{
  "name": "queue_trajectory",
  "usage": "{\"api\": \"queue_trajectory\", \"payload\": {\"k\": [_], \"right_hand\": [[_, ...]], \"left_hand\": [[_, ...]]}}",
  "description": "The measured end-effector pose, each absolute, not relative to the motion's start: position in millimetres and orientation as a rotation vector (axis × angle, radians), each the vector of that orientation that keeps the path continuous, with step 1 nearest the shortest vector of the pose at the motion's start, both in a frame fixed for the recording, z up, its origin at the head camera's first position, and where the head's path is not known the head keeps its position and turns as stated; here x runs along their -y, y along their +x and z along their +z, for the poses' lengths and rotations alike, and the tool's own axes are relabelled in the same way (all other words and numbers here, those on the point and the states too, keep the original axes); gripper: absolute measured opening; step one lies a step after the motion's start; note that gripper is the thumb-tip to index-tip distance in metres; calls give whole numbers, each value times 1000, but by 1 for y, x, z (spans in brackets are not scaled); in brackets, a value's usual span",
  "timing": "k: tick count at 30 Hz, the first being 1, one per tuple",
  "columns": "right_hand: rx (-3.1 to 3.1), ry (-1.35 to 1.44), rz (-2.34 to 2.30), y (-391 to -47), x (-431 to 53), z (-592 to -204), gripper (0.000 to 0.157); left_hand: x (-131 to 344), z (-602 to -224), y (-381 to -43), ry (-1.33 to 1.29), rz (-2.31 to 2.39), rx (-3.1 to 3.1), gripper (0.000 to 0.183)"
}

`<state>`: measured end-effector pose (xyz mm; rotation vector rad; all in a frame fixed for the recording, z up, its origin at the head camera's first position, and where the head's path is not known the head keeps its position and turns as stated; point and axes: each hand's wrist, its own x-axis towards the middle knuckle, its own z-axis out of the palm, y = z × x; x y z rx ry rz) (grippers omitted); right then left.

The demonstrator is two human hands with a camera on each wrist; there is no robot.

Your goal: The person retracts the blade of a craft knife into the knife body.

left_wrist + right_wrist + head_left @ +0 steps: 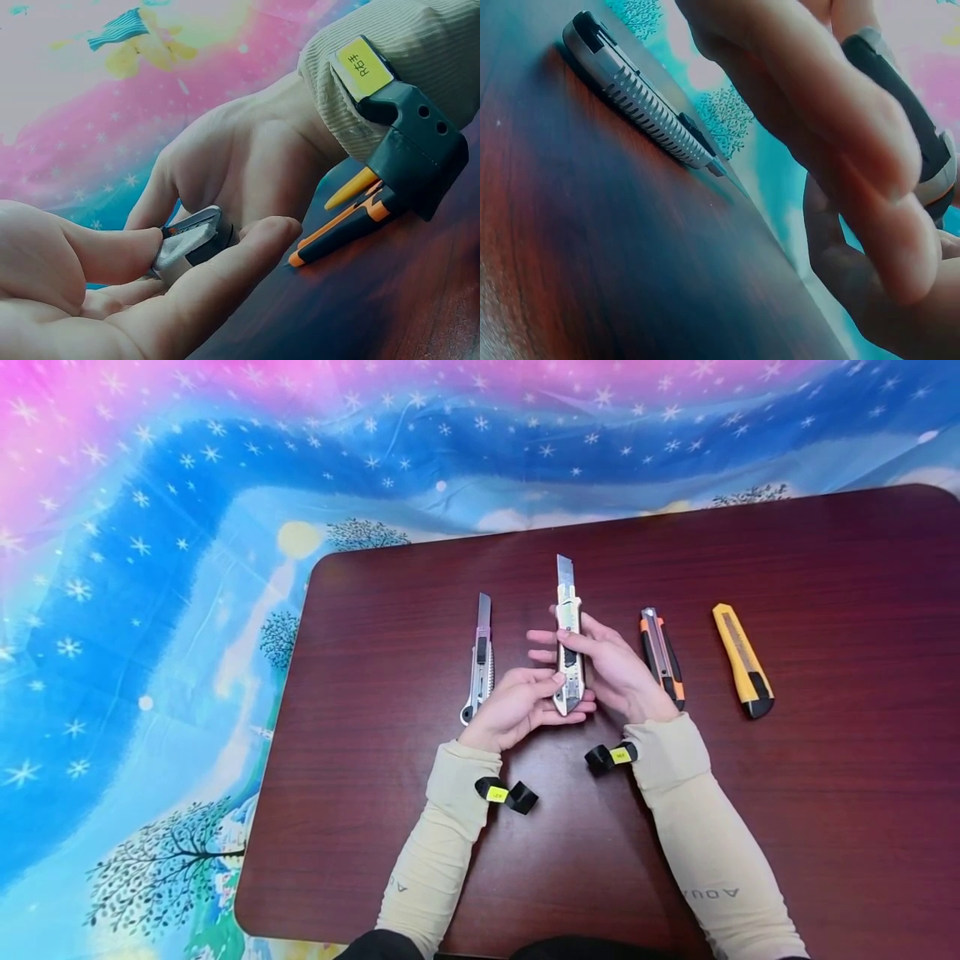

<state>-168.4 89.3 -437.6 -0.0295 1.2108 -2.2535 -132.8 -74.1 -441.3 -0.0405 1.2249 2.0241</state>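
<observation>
Your left hand (517,700) pinches the silver snap-off knife (570,619) near its tail, your right hand (621,670) at its middle, above the table (375,693). Probably it is light and stiff; grip well behind the brittle-looking blade (566,573).

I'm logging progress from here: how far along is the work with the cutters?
Apparently done: the leftmost cutter lies with its blade extended. In hand: left hand and right hand grip the held cutter, blade out. Probably left: orange-black cutter and yellow cutter, no blades visibly protruding.
</observation>
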Motion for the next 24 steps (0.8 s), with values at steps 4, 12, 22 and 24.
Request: {"api": "queue_trajectory", "payload": {"k": [4,12,22,24], "right_hand": [[-1211,-65,-2253,-168,-89,-438,53],[-1181,-136,-2252,-167,-90,-439,59],[-1128,-214,-2254,-166,-91,-439,64],[-1128,-219,-2254,-166,-91,-439,64]], "left_hand": [[75,-441,-132,-41,2028,-1229,39],[75,-440,-132,-26,2040,-1243,39],[77,-439,-133,-6,2054,-1268,38],[77,-439,-133,-10,2057,-1271,38]]}}
